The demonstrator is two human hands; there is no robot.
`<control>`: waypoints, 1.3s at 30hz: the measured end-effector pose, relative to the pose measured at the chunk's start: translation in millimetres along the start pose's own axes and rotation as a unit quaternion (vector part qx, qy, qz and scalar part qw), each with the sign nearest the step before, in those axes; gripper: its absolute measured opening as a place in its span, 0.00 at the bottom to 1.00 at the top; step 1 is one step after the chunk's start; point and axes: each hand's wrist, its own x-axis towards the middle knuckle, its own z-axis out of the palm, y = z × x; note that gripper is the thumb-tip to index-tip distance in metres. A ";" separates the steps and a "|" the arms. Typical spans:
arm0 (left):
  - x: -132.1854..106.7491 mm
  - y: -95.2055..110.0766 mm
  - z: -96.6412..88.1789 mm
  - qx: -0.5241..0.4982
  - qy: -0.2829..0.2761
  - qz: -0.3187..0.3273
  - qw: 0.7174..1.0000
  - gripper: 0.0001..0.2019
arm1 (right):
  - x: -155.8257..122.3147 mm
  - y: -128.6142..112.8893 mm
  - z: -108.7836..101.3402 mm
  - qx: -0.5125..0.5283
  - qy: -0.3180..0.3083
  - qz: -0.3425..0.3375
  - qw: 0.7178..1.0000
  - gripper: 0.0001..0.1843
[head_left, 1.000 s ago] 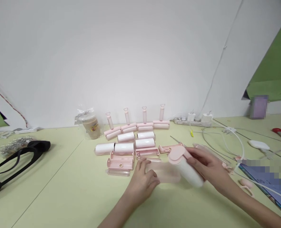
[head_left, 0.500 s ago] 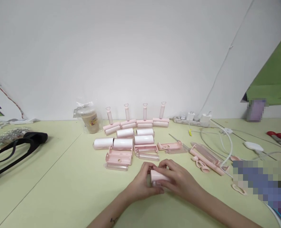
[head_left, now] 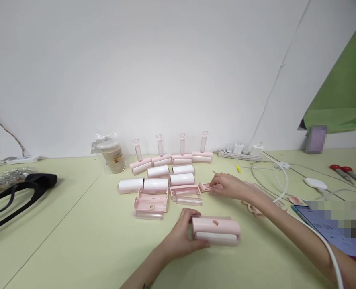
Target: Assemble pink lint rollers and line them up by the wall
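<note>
My left hand [head_left: 182, 237] grips the left end of a pink lint roller head [head_left: 215, 225], which lies on its side with a white roll showing along its front and a slot in its top. Farther back, the fingers of my right hand [head_left: 226, 186] are bent down over a pink roller shell [head_left: 205, 187]; what they pinch is hidden. Left of that stand another open pink shell [head_left: 185, 191] and a clear handle tube [head_left: 187, 201]. More open shells [head_left: 150, 204] and a clear tube [head_left: 148, 215] lie farther left.
White sticky rolls [head_left: 156, 185] lie in the middle, before a row of lint rollers with upright handles [head_left: 182, 143]. A bagged cup [head_left: 111, 156] stands left of them. Power strip [head_left: 240, 155], white cables [head_left: 286, 182] and a phone [head_left: 322, 230] lie right, black straps [head_left: 36, 186] left.
My right hand has let go of the lint roller head and moved back to the pink shell. The head is now fully in sight, still in my left hand. The view has shifted slightly.
</note>
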 end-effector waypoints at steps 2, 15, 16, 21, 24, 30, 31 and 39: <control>-0.4 0.7 0.1 0.003 0.001 0.002 1.000 0.27 | -5.2 1.1 1.0 -0.011 -0.002 0.016 1.000 0.11; 1.4 -3.8 0.3 0.008 -0.001 0.001 1.000 0.27 | -35.5 5.4 9.0 0.015 -0.043 0.064 0.997 0.10; 1.5 -3.8 0.4 0.008 -0.001 0.000 1.000 0.27 | -37.0 6.0 7.6 0.028 -0.045 0.058 0.997 0.11; 2.2 -3.6 0.3 0.008 0.002 -0.001 1.000 0.26 | -49.4 5.3 -15.6 0.102 -0.040 0.035 0.993 0.18; 2.3 -4.2 0.7 0.010 0.003 0.003 1.000 0.25 | -57.9 -9.6 -36.1 0.142 -0.083 0.020 0.986 0.19; 2.9 -6.6 1.9 0.001 0.007 0.011 1.000 0.26 | -57.8 -48.1 -56.1 0.083 -0.163 -0.055 0.981 0.10; 3.1 -6.8 1.9 0.002 0.006 0.011 1.000 0.26 | -55.5 -52.4 -57.7 0.057 -0.164 -0.064 0.983 0.10; 2.3 -5.7 0.5 0.007 -0.002 0.008 1.000 0.25 | -21.0 -91.0 -72.5 -0.104 -0.262 -0.062 0.958 0.06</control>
